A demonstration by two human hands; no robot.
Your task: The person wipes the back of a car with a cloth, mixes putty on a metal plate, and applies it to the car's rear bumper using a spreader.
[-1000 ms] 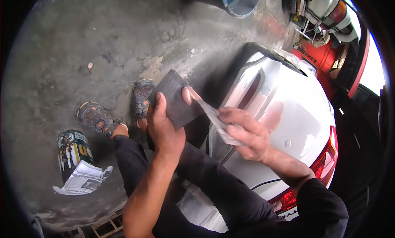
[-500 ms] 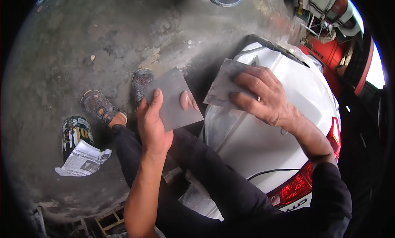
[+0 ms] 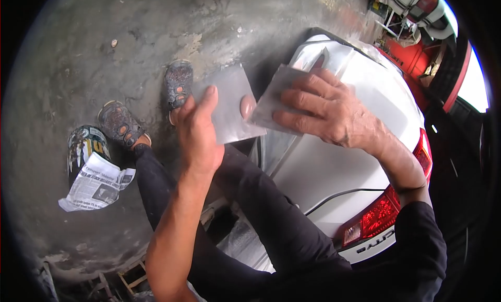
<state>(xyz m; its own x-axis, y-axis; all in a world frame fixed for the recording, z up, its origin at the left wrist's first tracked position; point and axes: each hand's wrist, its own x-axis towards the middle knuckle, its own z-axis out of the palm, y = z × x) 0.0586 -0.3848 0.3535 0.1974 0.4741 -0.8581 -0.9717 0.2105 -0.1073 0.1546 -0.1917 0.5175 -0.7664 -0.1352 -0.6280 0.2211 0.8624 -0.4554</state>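
My left hand (image 3: 198, 132) grips a flat grey filler spreader (image 3: 227, 98) by its near edge, thumb on top. A lump of pinkish body filler (image 3: 247, 107) sits near the right side of that plate. In my right hand (image 3: 339, 114) is a second thin grey spreader (image 3: 274, 88), with the fingers laid across its upper face. Its lower left corner overlaps the edge of the left plate beside the filler. Below and to the right of the plates lies the white car body (image 3: 334, 171).
A red tail light (image 3: 378, 218) and a dark cable (image 3: 334, 195) are on the car at lower right. On the floor at left stands a paint-streaked can (image 3: 86, 145) under a sheet of newspaper (image 3: 99, 184). My shoes (image 3: 122, 124) rest beside it. Red equipment (image 3: 404, 59) stands behind the car.
My right hand has brought its spreader left and down to the left plate's edge. The left plate has moved slightly up and right. The camera view has shifted a little.
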